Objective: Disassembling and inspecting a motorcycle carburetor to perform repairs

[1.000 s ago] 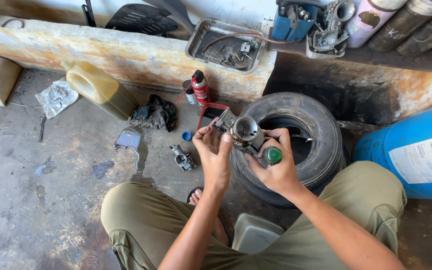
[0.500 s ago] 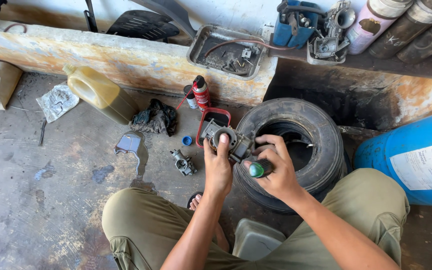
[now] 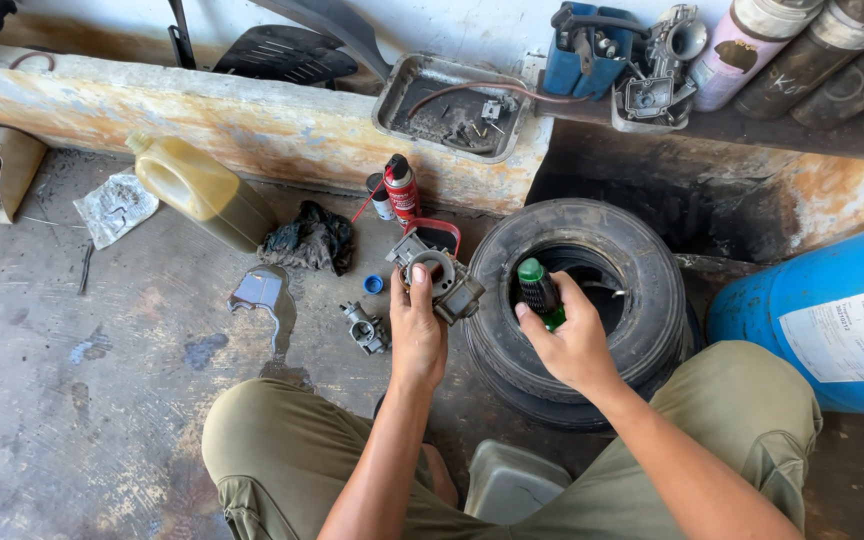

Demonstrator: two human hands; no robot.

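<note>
Nearest the camera, the person squats on the concrete floor (image 3: 72,420), olive trousers filling the lower edge, with a grey plastic container (image 3: 512,480) between the knees. The left hand (image 3: 418,335) is wrapped around the underside of a metal carburetor (image 3: 439,275), thumb up along its near face, holding it in the air just left of the stacked tyres (image 3: 572,300). The right hand (image 3: 574,340) is closed around a screwdriver with a green and black handle (image 3: 540,292), raised over the tyre's near rim, apart from the carburetor; its tip is hidden, so I cannot tell where it points.

The carburetor looks like cast metal: rigid, fairly heavy for its bulk and probably oily, so slippery. Its body is the safe place to grip; the thin levers and fittings sticking out seem likelier to bend or snag.

On the floor left of the hand lie a second, smaller carburetor part (image 3: 365,328), a blue cap (image 3: 374,285) and a bent piece of sheet metal (image 3: 264,292). Farther off are a dark rag (image 3: 310,240), a yellowish jug on its side (image 3: 197,190) and a red spray can (image 3: 401,188) standing against the low concrete ledge (image 3: 152,110). On the ledge sits a grimy metal tray (image 3: 397,95). A blue drum (image 3: 822,310) stands at the right edge.
</note>
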